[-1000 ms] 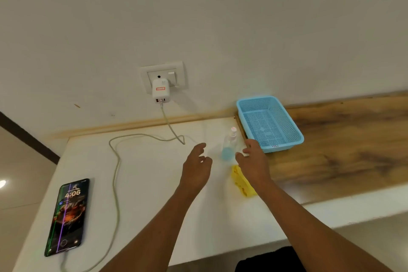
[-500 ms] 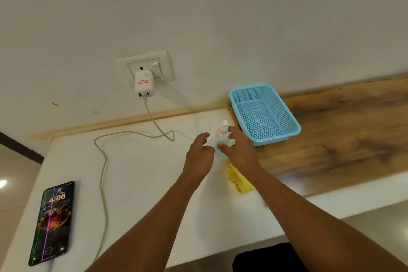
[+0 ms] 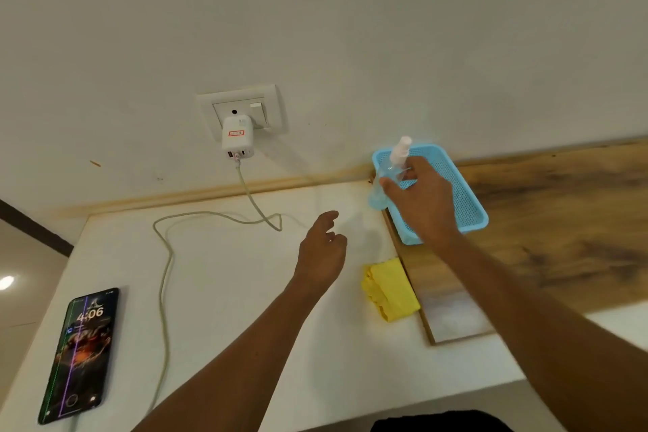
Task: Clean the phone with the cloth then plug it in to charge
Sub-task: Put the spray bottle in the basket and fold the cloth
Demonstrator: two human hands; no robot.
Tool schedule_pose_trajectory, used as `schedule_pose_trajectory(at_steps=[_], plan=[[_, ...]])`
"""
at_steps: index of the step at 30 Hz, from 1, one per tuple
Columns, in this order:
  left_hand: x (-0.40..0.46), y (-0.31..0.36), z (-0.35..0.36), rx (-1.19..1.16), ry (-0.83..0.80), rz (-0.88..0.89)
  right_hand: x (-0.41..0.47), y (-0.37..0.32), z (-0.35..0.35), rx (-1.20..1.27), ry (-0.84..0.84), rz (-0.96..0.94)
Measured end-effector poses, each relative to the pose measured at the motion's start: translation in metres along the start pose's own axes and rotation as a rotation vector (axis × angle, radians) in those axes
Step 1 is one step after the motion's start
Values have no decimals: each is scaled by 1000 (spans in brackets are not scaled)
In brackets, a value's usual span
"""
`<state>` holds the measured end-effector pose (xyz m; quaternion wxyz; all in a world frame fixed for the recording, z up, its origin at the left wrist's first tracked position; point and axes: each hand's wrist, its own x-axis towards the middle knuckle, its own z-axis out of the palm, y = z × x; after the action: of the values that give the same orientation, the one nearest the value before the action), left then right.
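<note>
The black phone (image 3: 81,354) lies flat at the left end of the white desk (image 3: 224,291), screen lit. The crumpled yellow cloth (image 3: 391,289) lies well to its right. The white charger cable (image 3: 164,277) snakes between them.

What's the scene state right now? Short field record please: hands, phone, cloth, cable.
right hand: grips clear spray bottle with blue liquid, lifted in front of blue plastic mesh basket
left hand: holds nothing, fingers loosely curled
black smartphone: flat on white table, screen lit
folded yellow cloth: on table, untouched
white charging cable: runs from white wall charger towards phone; phone-end connection unclear
</note>
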<state>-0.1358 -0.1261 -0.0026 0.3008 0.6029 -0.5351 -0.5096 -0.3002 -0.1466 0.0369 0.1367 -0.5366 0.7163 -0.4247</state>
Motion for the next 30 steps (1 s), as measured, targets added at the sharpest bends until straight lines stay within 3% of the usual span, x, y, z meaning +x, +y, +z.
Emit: schedule_pose_trajectory(at_steps=[10, 30], plan=[[23, 28, 6, -51, -40, 10, 79, 27, -6, -136, -30, 85], [27, 13, 0, -44, -37, -40, 71, 63, 23, -147, -127, 197]])
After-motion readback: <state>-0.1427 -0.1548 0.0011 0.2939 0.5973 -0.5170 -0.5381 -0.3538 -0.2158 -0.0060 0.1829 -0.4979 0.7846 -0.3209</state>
